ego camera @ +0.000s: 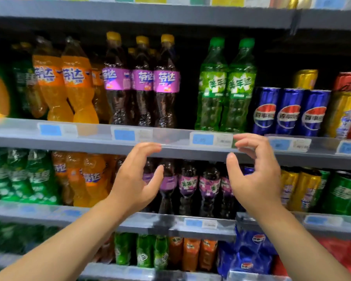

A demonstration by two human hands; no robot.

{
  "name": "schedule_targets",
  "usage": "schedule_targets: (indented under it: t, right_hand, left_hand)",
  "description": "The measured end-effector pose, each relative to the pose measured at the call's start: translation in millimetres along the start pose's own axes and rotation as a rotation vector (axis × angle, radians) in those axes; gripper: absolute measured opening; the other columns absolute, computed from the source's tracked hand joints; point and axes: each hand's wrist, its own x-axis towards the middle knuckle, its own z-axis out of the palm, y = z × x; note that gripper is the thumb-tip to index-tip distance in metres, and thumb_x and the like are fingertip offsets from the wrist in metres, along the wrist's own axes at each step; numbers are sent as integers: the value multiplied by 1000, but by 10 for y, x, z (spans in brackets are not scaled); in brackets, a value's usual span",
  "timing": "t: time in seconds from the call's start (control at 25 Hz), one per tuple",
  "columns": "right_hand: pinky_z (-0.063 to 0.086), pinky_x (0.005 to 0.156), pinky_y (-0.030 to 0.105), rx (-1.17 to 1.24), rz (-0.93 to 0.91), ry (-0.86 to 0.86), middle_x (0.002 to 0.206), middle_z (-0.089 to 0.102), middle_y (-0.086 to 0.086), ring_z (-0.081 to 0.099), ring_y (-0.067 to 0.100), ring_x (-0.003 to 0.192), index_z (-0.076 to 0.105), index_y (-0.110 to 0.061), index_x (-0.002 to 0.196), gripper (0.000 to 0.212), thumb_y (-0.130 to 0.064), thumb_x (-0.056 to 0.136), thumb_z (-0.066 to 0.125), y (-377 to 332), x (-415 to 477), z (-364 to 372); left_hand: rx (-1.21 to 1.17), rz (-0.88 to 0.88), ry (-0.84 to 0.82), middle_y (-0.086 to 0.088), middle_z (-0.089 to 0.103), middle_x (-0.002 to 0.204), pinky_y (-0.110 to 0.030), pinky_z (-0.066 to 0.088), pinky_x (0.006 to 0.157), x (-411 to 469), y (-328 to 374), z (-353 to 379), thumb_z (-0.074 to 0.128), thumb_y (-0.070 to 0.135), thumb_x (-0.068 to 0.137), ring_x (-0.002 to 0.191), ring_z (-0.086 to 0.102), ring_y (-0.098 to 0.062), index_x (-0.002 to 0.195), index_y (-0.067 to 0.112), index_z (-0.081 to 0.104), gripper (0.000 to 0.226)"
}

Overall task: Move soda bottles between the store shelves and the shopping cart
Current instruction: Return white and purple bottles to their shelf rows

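Framing target | my left hand [134, 183], right hand [255, 179] apart, empty, fingers curved | purple-label bottles [187, 185] upright, dead ahead between them | left looks nearer

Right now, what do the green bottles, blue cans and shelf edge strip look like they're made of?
Green bottles: likely glossy translucent plastic; light passes through, moulded ridges show. Blue cans: probably metal; bright streaked highlights. Shelf edge strip: apparently clear plastic; price tags show behind it.

Four tiers of grey metal shelving [69, 141] fill the view. A clear plastic rail [170, 138] runs along the front edges and carries blue-and-white price labels [211, 139]. The recess [282, 61] behind is dark.
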Motion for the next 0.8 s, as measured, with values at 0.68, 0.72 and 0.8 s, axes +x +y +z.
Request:
schedule_targets:
  t: [0.68,0.72,0.8]
  right_hand:
    - [47,105,27,178,-39,-210,124,62,-6,57,6,122,61,-15,123,38,-22,88,74,-846,569,1579]
    - [47,104,25,165,-33,-209,123,63,-7,58,6,120,61,-15,123,38,-23,87,73,-917,569,1696]
    - [47,100,19,131,-31,-199,120,62,-10,58,4,117,61,-18,123,38,-25,87,72,-1075,559,1954]
  left_hand:
    - [363,-48,-2,-8,63,122,-24,41,101,617,-998,-1392,65,23,92,115,57,-21,125,7,61,37]
    - [350,-57,-3,-7,62,123,-26,43,100,587,-1097,-1502,66,23,92,116,56,-19,125,8,61,36]
    - [327,-78,4,-5,62,123,-27,45,99,535,-1328,-1767,65,24,93,115,56,-18,124,9,60,35]
